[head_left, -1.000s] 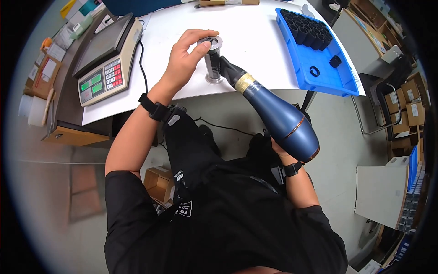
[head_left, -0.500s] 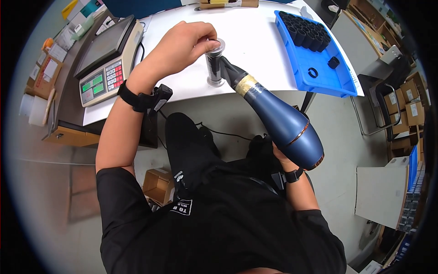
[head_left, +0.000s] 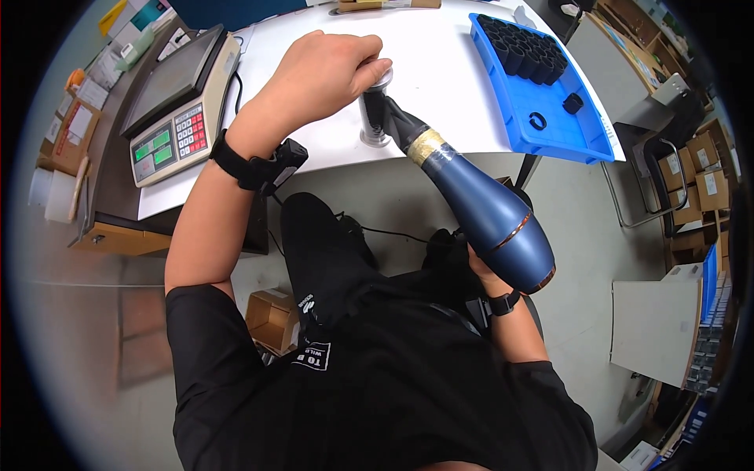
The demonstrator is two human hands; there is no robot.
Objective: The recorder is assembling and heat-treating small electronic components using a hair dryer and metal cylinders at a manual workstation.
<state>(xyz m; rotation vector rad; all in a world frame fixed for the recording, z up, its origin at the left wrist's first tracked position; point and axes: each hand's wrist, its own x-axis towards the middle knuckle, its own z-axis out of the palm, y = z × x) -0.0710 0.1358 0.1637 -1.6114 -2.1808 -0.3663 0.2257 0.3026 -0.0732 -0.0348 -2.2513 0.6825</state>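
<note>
My left hand (head_left: pixel 334 77) is closed on the top rim of a clear, flanged cylinder (head_left: pixel 375 135) with black material around or inside it. The cylinder stands upright near the front edge of the white table, its top partly covered by my fingers. A dark blue hair dryer (head_left: pixel 493 206) slants across the view, tape wrapped around its neck. Its black nozzle points at the cylinder's side; whether they touch I cannot tell. Below the dryer's body, my right hand (head_left: pixel 481 268) grips its handle, with most of the fingers hidden behind it.
A blue tray (head_left: pixel 550 141) at the right holds several black tubes (head_left: pixel 522 51), a loose black piece (head_left: pixel 572 103) and a black open ring (head_left: pixel 537 121). At the left stands a weighing scale (head_left: pixel 169 145) with a lit display. A cardboard box (head_left: pixel 272 320) sits on the floor.
My left hand has shifted slightly to the right and turned a little at the cylinder's top. The hair dryer stays almost where it was.
</note>
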